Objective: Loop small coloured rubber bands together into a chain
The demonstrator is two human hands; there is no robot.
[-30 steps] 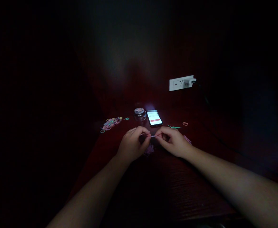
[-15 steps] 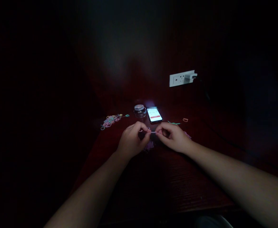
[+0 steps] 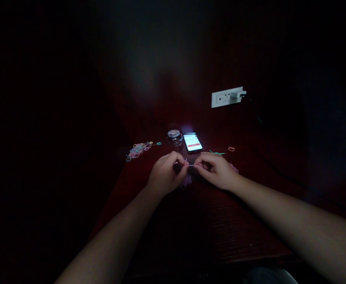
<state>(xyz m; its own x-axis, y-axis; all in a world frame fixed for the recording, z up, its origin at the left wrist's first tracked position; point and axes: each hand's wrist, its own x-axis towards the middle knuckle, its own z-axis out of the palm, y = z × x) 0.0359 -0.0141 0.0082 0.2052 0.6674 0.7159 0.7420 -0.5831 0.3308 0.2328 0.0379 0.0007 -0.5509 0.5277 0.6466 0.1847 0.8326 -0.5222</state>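
Observation:
Between the fingertips of my left hand point(image 3: 168, 171) and my right hand point(image 3: 214, 169) runs a short pale purple hair tie point(image 3: 191, 165). Each hand pinches one end with thumb and forefinger, so both are closed on it. Under the hands lies a small pile of purple hair ties point(image 3: 186, 181), partly covered by my left hand. More pinkish-purple hair ties point(image 3: 234, 167) show just beyond my right wrist. A mixed heap of coloured hair ties point(image 3: 139, 150) lies on the left of the table.
Behind the hands stand a clear lidded jar point(image 3: 174, 138) and a lit phone point(image 3: 193, 142). A green strand point(image 3: 217, 152) and an orange hair tie point(image 3: 231, 149) lie to the right. A wall socket point(image 3: 226, 97) holds a plug with a dark cable. The dark red table point(image 3: 234, 228) is dimly lit.
Almost nothing differs. Both hands keep their pinch on the purple hair tie, and the whole view has shifted very slightly.

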